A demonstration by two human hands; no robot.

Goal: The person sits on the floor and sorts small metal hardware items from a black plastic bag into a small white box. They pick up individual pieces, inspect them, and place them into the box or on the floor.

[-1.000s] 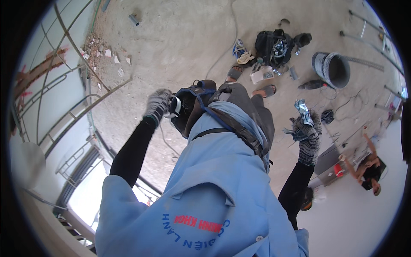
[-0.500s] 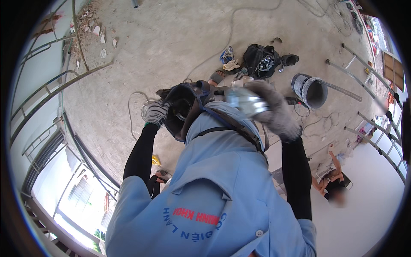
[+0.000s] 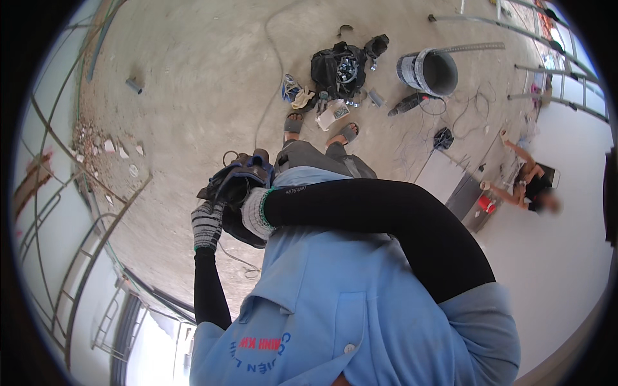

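A dark tool pouch (image 3: 254, 172) with blue trim hangs at the left side of my waist. My left hand (image 3: 207, 225), in a grey striped knit glove, grips the pouch's left edge. My right arm, in a black sleeve, reaches across my body. The gloved right hand (image 3: 256, 213) dips into the pouch's mouth; its fingers are hidden there, so whether they hold anything does not show.
Beyond my feet, a black bag (image 3: 338, 69) holds shiny metal fittings. Right of it are a bucket (image 3: 432, 72) with a perforated metal strip across it and a dark power tool (image 3: 407, 104). Ladders (image 3: 553, 71) stand far right; scaffold frames (image 3: 87, 251) line the left. A person (image 3: 534, 183) sits at right.
My right hand has swung left from in front of my waist, with a blurred shiny metal thing, into the pouch. The left hand keeps hold of the pouch. The whole view has turned.
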